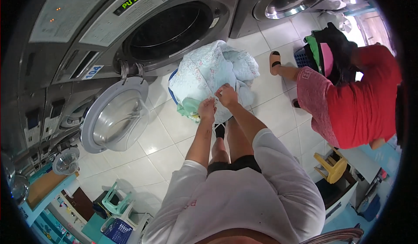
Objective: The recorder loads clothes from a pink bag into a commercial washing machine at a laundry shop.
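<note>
Head view: left grip (207, 108) and right grip (227, 95) on the near part of a pale blue quilt (209, 65)

The quilt, printed with small flowers, lies bunched in a heap, mostly on the far side of both grips, and spreads past them to left and right. It sits in and over a blue basket (172, 88), whose rim shows along the heap's left side. The two grips are just beside each other, the right one slightly farther off. In each, thumb and fingers are drawn together on a small bit of the quilt; exactly which fold is pinched is too small to tell. Some of the cloth also lies just nearer than the right grip.

A green cloth (190, 107) pokes out just left of the left grip. Beyond the heap is a grey washing machine (218, 11) with its round opening uncovered; its door (115, 115) is swung out to the left. Pale tiles (161, 133) make up the floor. Well apart on the right, another person in a red top (363, 102) is beside a dark blue basket (301, 58) with dark, green and pink clothes (326, 55). Nearer on that side is a yellow stool (334, 169).
</note>
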A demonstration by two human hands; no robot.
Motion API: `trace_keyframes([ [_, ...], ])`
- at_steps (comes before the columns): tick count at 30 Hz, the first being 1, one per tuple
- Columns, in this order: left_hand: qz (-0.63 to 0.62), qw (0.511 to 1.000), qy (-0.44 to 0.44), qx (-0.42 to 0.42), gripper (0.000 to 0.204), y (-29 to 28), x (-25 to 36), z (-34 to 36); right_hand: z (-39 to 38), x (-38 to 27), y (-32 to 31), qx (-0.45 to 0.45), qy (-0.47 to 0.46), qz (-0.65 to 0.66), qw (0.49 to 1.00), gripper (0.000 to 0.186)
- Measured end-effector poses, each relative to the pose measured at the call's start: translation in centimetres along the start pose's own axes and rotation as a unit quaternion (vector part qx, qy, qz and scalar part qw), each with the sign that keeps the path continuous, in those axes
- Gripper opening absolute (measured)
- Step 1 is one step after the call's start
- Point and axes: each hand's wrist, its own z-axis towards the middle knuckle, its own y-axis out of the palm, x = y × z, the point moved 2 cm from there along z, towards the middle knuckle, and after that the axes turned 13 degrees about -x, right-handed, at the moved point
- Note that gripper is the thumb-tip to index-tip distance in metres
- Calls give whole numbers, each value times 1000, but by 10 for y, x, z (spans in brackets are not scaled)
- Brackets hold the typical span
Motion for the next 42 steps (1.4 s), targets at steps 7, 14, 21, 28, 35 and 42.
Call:
trace_keyframes([
  [7, -55, 983, -160, 76, 12, 3, -17, 73, 63, 28, 24, -2, 21, -169, 985, 15],
  [14, 150, 978, -118, 88, 18, -35, -49, 67, 71, 23, 13, 3, -35, -100, 994, 18],
  [21, 152, 983, -68, -78, 22, -40, -39, -15, 23, 77, -24, -24, -148, 27, 988, 23],
  [28, 251, 930, 195, -184, 12, 4, 43, -117, -136, 248, -16, 98, 174, 171, 965, 22],
  [35, 138, 553, 636, -520, 13, 120, 133, -387, -349, 299, 59, 116, 314, 382, 861, 20],
  [42, 4, 226, 460, -858, 8, 233, 72, -537, -490, 357, 158, -26, 235, -14, 972, 30],
])
